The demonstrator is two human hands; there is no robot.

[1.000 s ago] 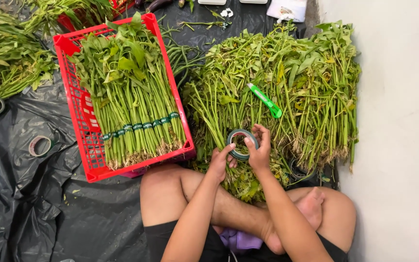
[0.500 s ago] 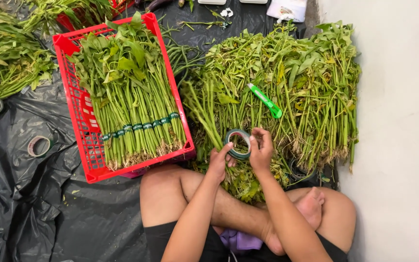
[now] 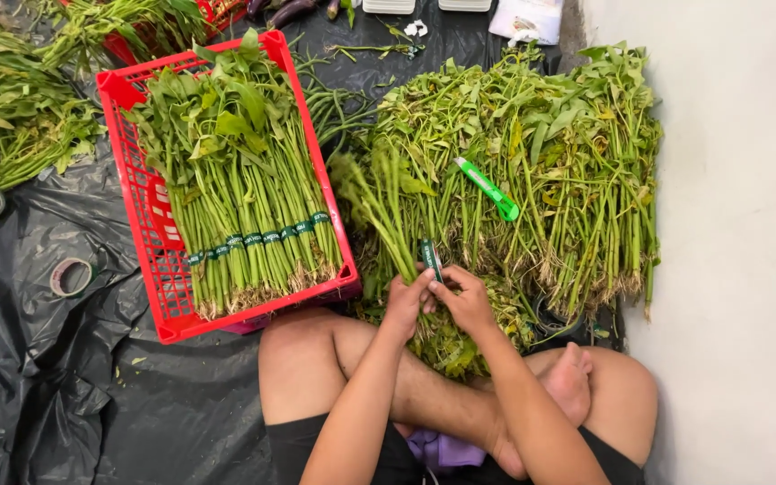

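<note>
Left hand point(image 3: 403, 301) is gripping a bunch point(image 3: 379, 211) of green stems at centre; right hand point(image 3: 464, 301) is pinching the green tape point(image 3: 431, 260) against it. Cutter point(image 3: 489, 189) is lying on the heap point(image 3: 568, 162) at 1 o'clock; red crate point(image 3: 150, 260) is sitting at 10 o'clock.

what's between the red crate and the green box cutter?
In the head view, between the red crate and the green box cutter lies part of the loose pile of green stalks, over black plastic sheeting.
</note>
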